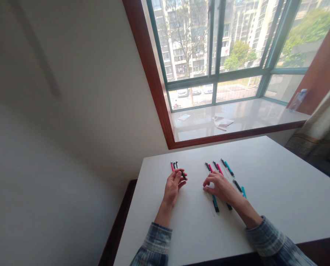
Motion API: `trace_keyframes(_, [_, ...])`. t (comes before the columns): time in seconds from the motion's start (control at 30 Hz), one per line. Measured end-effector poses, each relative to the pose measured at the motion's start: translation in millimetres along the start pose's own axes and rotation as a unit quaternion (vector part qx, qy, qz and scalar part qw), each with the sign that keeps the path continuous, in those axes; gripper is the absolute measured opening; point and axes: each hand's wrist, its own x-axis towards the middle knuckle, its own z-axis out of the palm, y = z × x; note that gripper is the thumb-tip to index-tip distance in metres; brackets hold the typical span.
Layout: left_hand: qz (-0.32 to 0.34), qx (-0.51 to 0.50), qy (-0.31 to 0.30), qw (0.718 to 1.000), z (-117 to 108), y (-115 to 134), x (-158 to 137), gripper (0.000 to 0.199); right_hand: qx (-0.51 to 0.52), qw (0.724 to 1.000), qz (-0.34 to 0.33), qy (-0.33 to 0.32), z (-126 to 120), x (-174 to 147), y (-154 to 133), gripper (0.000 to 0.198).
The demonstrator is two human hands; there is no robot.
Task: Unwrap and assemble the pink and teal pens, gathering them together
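Observation:
My left hand (pixel 172 187) is closed around a short black pen piece (pixel 183 175), held slightly above the white table (pixel 192 229). Just beyond it lie several slim pens (pixel 172 166), side by side, one pink and others dark or whitish. My right hand (pixel 219 186) hovers over a spread of pen parts, thumb and forefinger curled together; whatever may be between them is too small to make out. Around it are pink barrels (pixel 219 169), a teal barrel (pixel 229 169), a black pen piece (pixel 237 185) and a teal-and-black piece (pixel 215 204). The right hand partly hides some parts.
The table's far edge meets a wall beneath a window with a red-brown frame (pixel 226 138). Crumpled white paper (pixel 222 122) and a clear bottle (pixel 298 99) are on the sill. A curtain (pixel 306 133) hangs at the right.

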Motion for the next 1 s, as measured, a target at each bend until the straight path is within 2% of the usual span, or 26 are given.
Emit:
trace_keyframes(0.3, [0.006,0.013,0.007,1.000,3,-1,-1,0.044,0.045,0.998,0.010,0.041,7,-2,3,0.005])
trace_keyframes(0.57, [0.036,0.090,-0.017,0.995,1,-11,2,0.041,0.133,0.982,0.021,0.134,0,3,-11,0.017])
trace_keyframes(0.7, [0.054,0.133,-0.032,0.989,3,-14,4,0.037,0.158,0.978,0.003,0.135,-1,4,-16,0.024])
trace_keyframes(0.83, [0.045,0.154,-0.057,0.985,7,-14,3,0.033,0.170,0.978,-0.007,0.119,-1,3,-20,0.028])
trace_keyframes(1.0, [0.038,0.169,-0.077,0.982,10,-13,1,0.029,0.203,0.975,0.032,0.086,1,2,-24,0.020])
